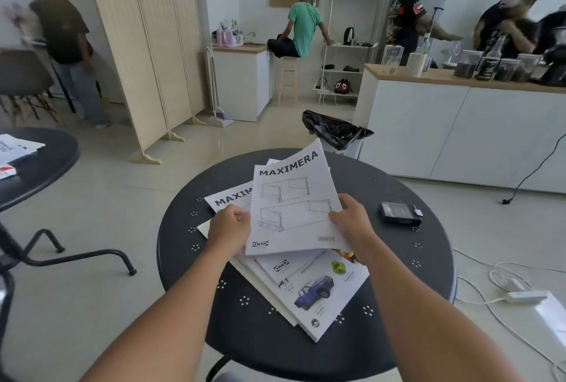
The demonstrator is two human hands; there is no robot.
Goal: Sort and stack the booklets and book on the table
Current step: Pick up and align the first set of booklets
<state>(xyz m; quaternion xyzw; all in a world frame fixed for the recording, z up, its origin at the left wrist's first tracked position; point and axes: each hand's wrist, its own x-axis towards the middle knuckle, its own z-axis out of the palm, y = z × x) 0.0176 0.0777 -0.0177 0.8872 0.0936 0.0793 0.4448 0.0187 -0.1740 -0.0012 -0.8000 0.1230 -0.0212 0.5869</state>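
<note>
Both hands hold a white MAXIMERA booklet (291, 204) tilted above the round black table (398, 274). My left hand (229, 228) grips its left edge and my right hand (352, 222) grips its right edge. A second MAXIMERA booklet (228, 198) lies flat beneath it to the left. Under the held booklet, nearer me, lies another white booklet (283, 265) on top of a book (324, 296) whose cover shows a blue car and green fruit. More white sheets stick out under the book at its left edge.
A small black box (398, 213) sits on the table's right side. A black-bagged bin (337, 132) stands behind the table. A second black table (39, 164) with papers stands at left. Cables and a power strip (523, 296) lie on the floor at right. Several people work in the background.
</note>
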